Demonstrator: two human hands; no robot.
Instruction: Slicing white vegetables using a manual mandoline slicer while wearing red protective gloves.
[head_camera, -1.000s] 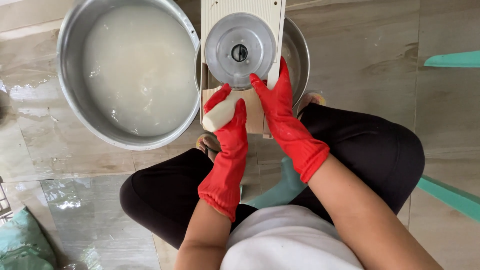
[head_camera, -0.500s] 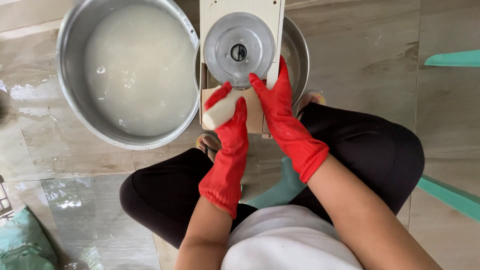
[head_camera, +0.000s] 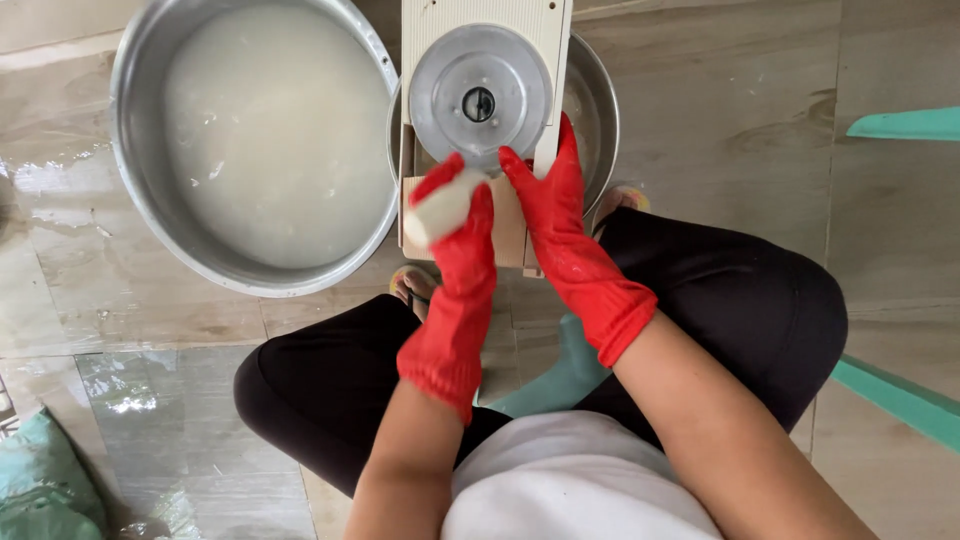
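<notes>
Both my hands wear red rubber gloves. My left hand (head_camera: 462, 235) grips a peeled white root piece (head_camera: 438, 208) and presses its end toward the round metal blade disc (head_camera: 480, 97) of a cream-coloured slicer board (head_camera: 485, 22). My right hand (head_camera: 553, 205) lies flat with fingers spread on the board's lower right edge, touching the disc's rim. The slicer rests across a small steel bowl (head_camera: 598, 100), mostly hidden beneath it.
A large steel basin (head_camera: 140, 120) of cloudy white water stands to the left on the wet tiled floor (head_camera: 150, 330). My knees in black trousers (head_camera: 760, 300) flank a teal stool (head_camera: 560, 375). Teal plastic edges (head_camera: 905, 122) show at right; a green bag (head_camera: 45, 485) sits bottom left.
My left hand has pushed the white root piece up the board toward the blade disc. My right hand has stayed in place.
</notes>
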